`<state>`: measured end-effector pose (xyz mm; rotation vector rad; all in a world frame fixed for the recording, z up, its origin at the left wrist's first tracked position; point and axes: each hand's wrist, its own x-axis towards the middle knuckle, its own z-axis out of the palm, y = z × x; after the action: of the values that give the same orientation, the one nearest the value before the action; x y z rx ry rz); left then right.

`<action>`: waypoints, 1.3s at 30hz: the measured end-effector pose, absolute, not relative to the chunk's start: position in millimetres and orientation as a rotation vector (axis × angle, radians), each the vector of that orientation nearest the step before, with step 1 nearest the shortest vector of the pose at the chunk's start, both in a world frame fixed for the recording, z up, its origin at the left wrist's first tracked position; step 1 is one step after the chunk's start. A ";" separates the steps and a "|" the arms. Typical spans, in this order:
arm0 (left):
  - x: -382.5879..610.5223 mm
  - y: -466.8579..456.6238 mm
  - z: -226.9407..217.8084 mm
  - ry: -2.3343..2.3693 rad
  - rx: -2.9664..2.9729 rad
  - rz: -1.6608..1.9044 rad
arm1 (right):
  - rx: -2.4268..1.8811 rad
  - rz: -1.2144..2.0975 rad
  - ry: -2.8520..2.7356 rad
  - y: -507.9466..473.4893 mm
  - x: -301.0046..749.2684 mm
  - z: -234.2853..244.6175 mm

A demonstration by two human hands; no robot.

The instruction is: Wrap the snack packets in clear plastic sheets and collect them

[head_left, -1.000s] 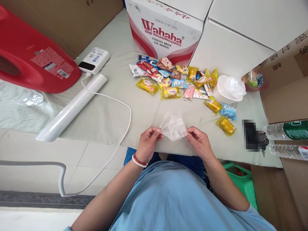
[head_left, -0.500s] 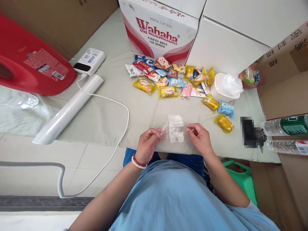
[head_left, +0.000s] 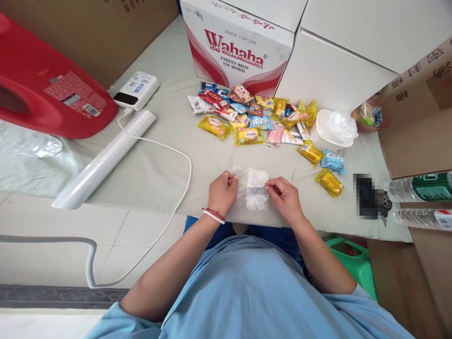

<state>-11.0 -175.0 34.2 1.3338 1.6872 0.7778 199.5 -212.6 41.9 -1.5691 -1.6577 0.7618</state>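
A small clear plastic bag (head_left: 254, 189) lies near the front edge of the grey-covered table (head_left: 158, 165), stretched between my two hands. My left hand (head_left: 221, 192) pinches its left edge with closed fingers. My right hand (head_left: 284, 197) pinches its right edge the same way. Beyond the bag lies a heap of several wrapped snacks (head_left: 247, 117) in yellow, blue and red wrappers. Loose yellow and blue packets (head_left: 329, 181) lie to the right of my right hand.
A white bowl (head_left: 326, 136) with crumpled plastic stands right of the snacks. Behind are a Wahaha box (head_left: 243, 47) and white boxes. At left are a roll of plastic bags (head_left: 106, 157), a power bank (head_left: 137, 88) with white cable, and a red container (head_left: 45, 94). Water bottles (head_left: 420, 188) lie right.
Both hands have brought the bag down from mid-air onto the table top and drawn it flatter. The hands are closer to the table edge than before.
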 end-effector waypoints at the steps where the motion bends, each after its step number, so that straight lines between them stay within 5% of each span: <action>1: -10.4 -175.4 30.6 1.648 1.299 0.833 | -1.574 0.757 -1.611 -214.3 202.7 42.9; 27: -28.3 -179.8 19.6 1.585 0.923 1.288 | -1.738 0.794 -1.168 -251.4 311.2 50.6; 32: -20.5 -187.6 26.7 1.551 1.027 1.252 | -1.764 0.471 -1.484 -238.9 286.7 65.1; 39: -15.0 -187.9 32.7 1.527 1.139 1.215 | -1.355 0.805 -2.135 -178.3 236.0 69.1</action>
<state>-15.0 -187.9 32.7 1.1394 1.5266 1.2154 236.0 -178.3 69.1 -1.3546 -2.1352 0.8048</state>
